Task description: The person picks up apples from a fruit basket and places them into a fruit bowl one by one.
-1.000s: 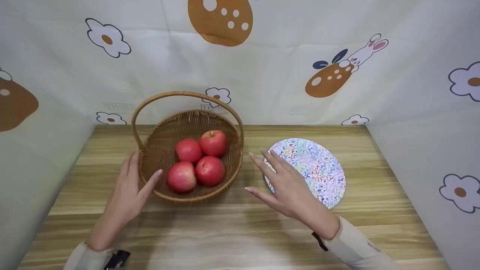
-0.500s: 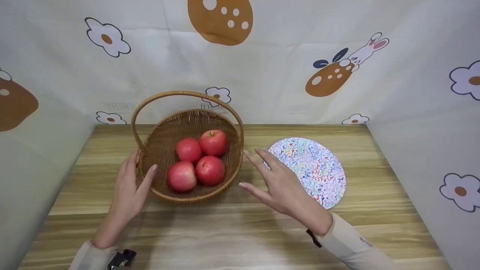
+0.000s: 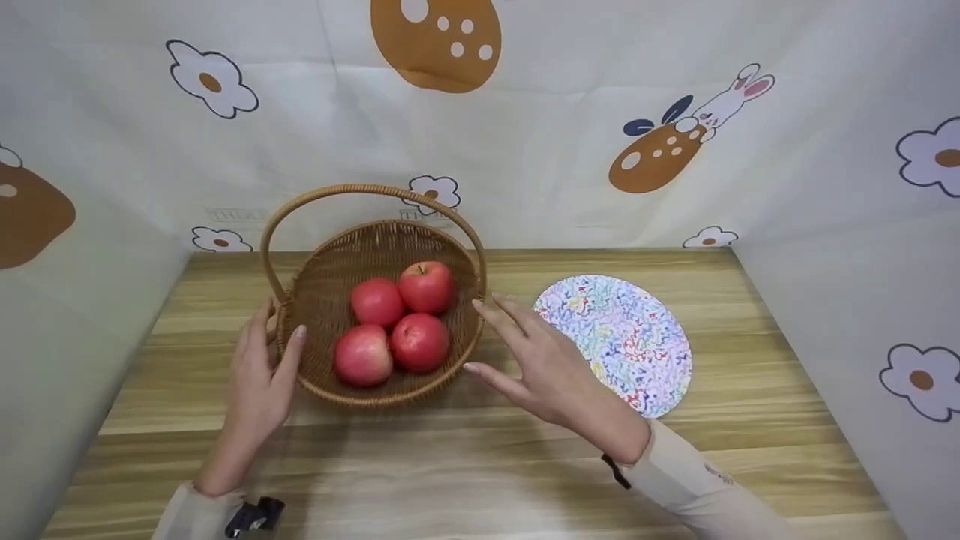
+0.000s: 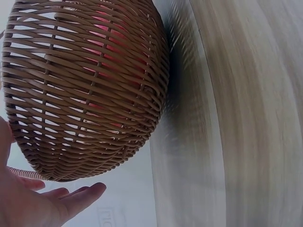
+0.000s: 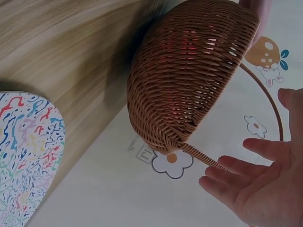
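Note:
A brown wicker basket (image 3: pixel 322 259) with a tall arched handle stands on the table, several red apples (image 3: pixel 420 343) lying inside it. At its left side is my left hand (image 3: pixel 259 382), thumb by the near rim and fingers partly hidden behind the wall. In the left wrist view those fingers (image 4: pixel 78 201) stretch out under the handle's base; contact is hard to tell. My right hand (image 3: pixel 551 371) is at the basket's right side with fingers extended, the fingertips close to the rim. The right wrist view shows the palm facing the woven wall (image 5: pixel 184 71), apart from it.
A round plate-like disc (image 3: pixel 637 337) with a multicoloured squiggle pattern lies on the wooden table (image 3: pixel 465 480), right of the basket and partly behind my right hand. Pale cloth walls (image 3: pixel 540 165) printed with flowers and a rabbit enclose the table's back and sides.
My right hand has moved left from over the patterned disc to the basket's right rim. My left hand has drawn its thumb back from over the basket to the rim. The basket stays put.

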The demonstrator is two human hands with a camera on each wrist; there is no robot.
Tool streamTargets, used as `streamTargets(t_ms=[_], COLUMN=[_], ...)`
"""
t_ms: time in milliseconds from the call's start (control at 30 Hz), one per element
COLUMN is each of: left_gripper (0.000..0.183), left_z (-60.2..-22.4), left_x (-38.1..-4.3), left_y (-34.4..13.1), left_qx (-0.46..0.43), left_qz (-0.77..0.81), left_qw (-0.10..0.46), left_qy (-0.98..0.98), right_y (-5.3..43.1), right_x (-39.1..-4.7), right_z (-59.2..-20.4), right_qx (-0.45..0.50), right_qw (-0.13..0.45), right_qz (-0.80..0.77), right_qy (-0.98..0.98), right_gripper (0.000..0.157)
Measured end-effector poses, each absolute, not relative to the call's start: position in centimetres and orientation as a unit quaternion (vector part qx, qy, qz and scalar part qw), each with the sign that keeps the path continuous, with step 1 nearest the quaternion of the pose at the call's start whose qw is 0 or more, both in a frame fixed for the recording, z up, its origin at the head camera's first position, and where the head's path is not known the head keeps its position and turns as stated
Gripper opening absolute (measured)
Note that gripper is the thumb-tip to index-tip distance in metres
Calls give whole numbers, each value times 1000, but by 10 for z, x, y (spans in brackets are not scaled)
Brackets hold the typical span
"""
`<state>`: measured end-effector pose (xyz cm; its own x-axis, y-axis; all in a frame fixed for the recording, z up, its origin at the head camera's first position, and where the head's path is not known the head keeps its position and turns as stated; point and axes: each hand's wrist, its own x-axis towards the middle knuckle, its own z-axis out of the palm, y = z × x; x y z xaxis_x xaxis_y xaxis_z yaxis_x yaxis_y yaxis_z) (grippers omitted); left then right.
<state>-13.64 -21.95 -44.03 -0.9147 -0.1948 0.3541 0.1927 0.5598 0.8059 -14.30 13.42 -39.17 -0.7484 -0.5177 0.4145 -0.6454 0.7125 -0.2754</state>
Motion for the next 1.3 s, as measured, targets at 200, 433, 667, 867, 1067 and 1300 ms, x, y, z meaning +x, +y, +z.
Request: streamTargets(t_ms=[200,433,667,867,1067,1300], left_gripper=[60,53,47,47,50,52], left_z=[-445,-448,-450,-450,-450,-450], left_x=[-139,-141,-139,-140,-139,-142], left_y=[-218,-213,-207,-204,-203,-205], left_qx=[13,7,17,10,16,13], left_qz=[-476,-485,-502,-516,-523,-511], left_qw=[223,263,279,288,280,268], left_qy=[-851,-834,-818,-807,-805,-817], right_y=[129,123,118,114,107,100], right_x=[-144,-147,-153,-156,-160,-166], right_z=[-392,-392,-393,-392,-389,-385], right_qx=[325,329,335,330,333,330], right_qw=[159,161,180,174,153,128], right_qz=[211,212,224,231,237,246], right_qy=[-908,-906,-897,-899,-900,-902], right_gripper=[69,68,65,64,64,60])
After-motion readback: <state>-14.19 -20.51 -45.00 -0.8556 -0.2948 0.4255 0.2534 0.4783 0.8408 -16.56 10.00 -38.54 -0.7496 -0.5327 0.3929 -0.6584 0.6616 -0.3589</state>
